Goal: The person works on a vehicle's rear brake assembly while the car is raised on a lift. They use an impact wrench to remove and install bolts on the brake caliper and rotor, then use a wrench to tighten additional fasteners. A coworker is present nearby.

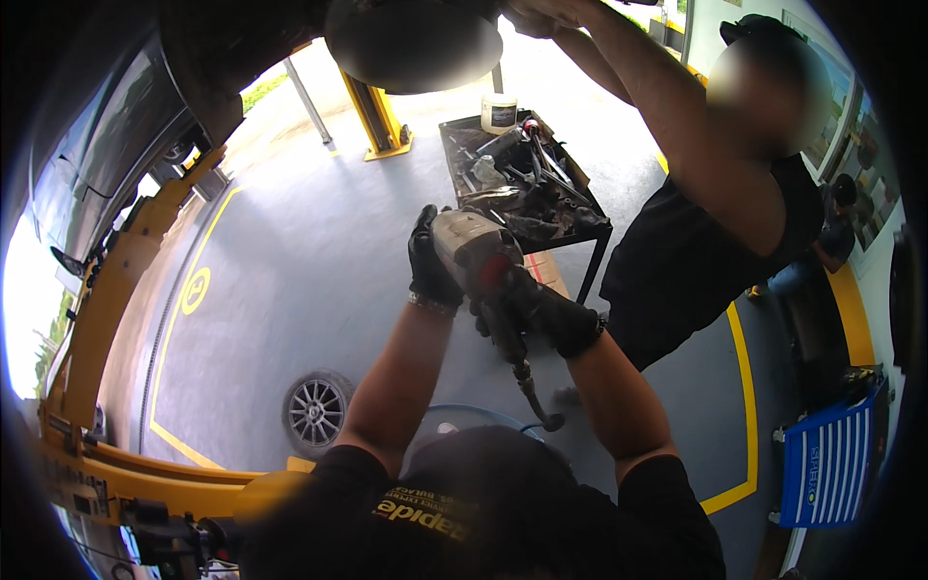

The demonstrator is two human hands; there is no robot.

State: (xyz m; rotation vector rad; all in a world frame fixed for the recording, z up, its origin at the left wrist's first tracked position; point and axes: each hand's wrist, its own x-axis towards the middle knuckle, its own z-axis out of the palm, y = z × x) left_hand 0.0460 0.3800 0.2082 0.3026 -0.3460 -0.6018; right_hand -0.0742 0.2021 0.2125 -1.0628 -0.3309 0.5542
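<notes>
Garage bay, grey floor point(242, 280) with yellow marking lines, bright daylight at the far side. Near to far:

Both hands in black gloves, both on one pistol-grip air tool point(476, 242), held up in front of the chest. Left hand point(432, 259): curled round the side of the grey body, partly closed. Right hand point(559, 317): wrapped at the handle; exact finger positions hidden, can't tell if one is on the trigger. Dark hose fitting point(551, 422) hangs off the handle's lower end.

Wheel point(317, 413) lies flat on the floor, left of the left forearm, nobody touching it.

Black worktop point(592, 235) past the tool, loaded with loose hand tools and a white bucket point(499, 115). Co-worker point(710, 246) just right of it, arms raised toward a dark round part point(414, 46) up top; too blurred to identify, contact unclear.

Vehicle point(97, 145) at left, by a yellow lift arm point(126, 256). Yellow post point(380, 116) farther out.

Progress, my read: one wheel is off and down; whose, can't tell. Air tool is in hand, no fastener visibly engaged. Work looks mid-way; wheel not on a hub. Remaining fasteners not visible.
</notes>
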